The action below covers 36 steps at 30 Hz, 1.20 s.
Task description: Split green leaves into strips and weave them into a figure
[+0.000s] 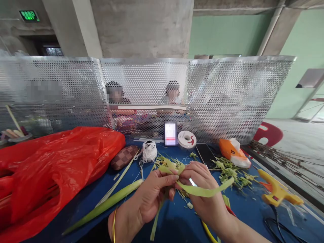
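My left hand point(158, 190), with a gold bangle at the wrist, pinches pale green leaf strips point(207, 191) between thumb and fingers. Against it, my right hand point(199, 180) is closed on the same strips where they cross. One strip end curves out to the right over the back of my right hand, and another hangs down below my left hand. The exact crossing is partly hidden by my fingers. Left of my hands lies a long folded green leaf point(108, 204) on the blue tabletop point(174, 224). Leaf scraps point(164, 162) lie just beyond my fingertips.
A red plastic bag point(63, 168) covers the left; beside it are a checkered pouch point(124, 157) and white cord point(149, 152). Behind stand a lit phone point(170, 134), ribbon spool point(187, 139) and perforated screen point(227, 94). Tissues point(234, 152) and a yellow glue gun point(275, 189) lie right.
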### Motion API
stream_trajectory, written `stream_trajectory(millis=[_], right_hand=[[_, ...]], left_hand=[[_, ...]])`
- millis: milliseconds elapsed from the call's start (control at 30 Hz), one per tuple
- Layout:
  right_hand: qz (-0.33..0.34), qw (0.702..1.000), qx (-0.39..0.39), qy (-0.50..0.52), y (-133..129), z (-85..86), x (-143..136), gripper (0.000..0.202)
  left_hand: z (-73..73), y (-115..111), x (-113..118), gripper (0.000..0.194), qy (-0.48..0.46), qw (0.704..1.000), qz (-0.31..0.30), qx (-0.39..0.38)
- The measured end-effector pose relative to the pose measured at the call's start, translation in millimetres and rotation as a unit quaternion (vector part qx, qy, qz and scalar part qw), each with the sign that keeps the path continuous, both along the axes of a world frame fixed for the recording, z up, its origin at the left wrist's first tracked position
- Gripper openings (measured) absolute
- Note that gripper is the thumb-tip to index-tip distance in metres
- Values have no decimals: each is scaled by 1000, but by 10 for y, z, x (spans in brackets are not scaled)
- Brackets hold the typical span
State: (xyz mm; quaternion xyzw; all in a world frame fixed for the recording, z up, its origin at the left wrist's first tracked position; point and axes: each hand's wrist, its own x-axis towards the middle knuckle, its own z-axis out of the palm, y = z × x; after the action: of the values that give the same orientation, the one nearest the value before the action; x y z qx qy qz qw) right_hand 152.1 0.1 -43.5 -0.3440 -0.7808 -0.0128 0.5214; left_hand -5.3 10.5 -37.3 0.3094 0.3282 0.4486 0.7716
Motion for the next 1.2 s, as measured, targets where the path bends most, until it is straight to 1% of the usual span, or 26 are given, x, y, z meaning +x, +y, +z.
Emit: stream_trajectory(millis=[100, 167, 300, 400, 467, 500, 533, 600, 667, 733, 800, 833, 933, 1000, 1067, 1100, 1133, 1167, 1200], right_hand=[[-16, 1000, 16, -10, 37, -60, 7, 15], [1, 1000, 2, -16, 85, -71, 43, 15], [10, 997, -73, -7, 126, 12, 132, 10], [30, 987, -148, 44, 78, 83, 164, 20], [56, 983, -157, 72, 38, 88, 167, 17], [61, 986, -139, 71, 20, 77, 167, 15], [59, 991, -104, 56, 3, 60, 166, 15], [50, 999, -5, -19, -27, 21, 165, 16], [42, 986, 90, -131, -55, -1, 165, 17], [43, 960, 150, -232, -72, 13, 163, 20], [43, 940, 172, -292, -67, 61, 166, 21], [46, 934, 173, -309, -54, 93, 171, 23], [56, 931, 156, -326, 9, 165, 217, 32], [23, 945, 160, -285, 49, 172, 267, 36], [-38, 968, 144, -200, 70, 155, 309, 35], [-61, 979, 112, -159, 72, 144, 319, 30], [-68, 988, 60, -126, 71, 135, 319, 25], [-58, 993, -12, -103, 68, 129, 308, 21], [-33, 991, -95, -86, 65, 123, 287, 20]], left_hand=[[2, -9, 19, 23, -1, 1000, -2, 2], [6, -7, 21, 25, 5, 1000, 19, -5], [54, 10, -31, 28, 46, 996, 81, 12], [98, 19, -71, 28, 62, 994, 84, 21], [107, 18, -69, 28, 69, 994, 79, 20], [106, 16, -59, 27, 72, 994, 81, 18], [101, 12, -45, 26, 75, 993, 87, 18], [87, 3, -13, 23, 78, 991, 104, 22], [72, -1, 7, 20, 79, 989, 120, 31], [61, 6, 7, 17, 87, 987, 126, 36], [56, 26, -14, 17, 98, 987, 125, 35], [57, 38, -29, 17, 101, 986, 124, 37], [79, 62, -71, 17, 118, 983, 121, 64], [104, 53, -78, 15, 160, 977, 103, 94], [126, 20, -61, 10, 223, 966, 50, 124], [132, -2, -46, 8, 254, 957, 14, 141], [132, -26, -29, 7, 282, 946, -24, 158], [124, -51, -10, 9, 304, 934, -59, 176], [107, -75, 8, 11, 319, 923, -91, 193]])
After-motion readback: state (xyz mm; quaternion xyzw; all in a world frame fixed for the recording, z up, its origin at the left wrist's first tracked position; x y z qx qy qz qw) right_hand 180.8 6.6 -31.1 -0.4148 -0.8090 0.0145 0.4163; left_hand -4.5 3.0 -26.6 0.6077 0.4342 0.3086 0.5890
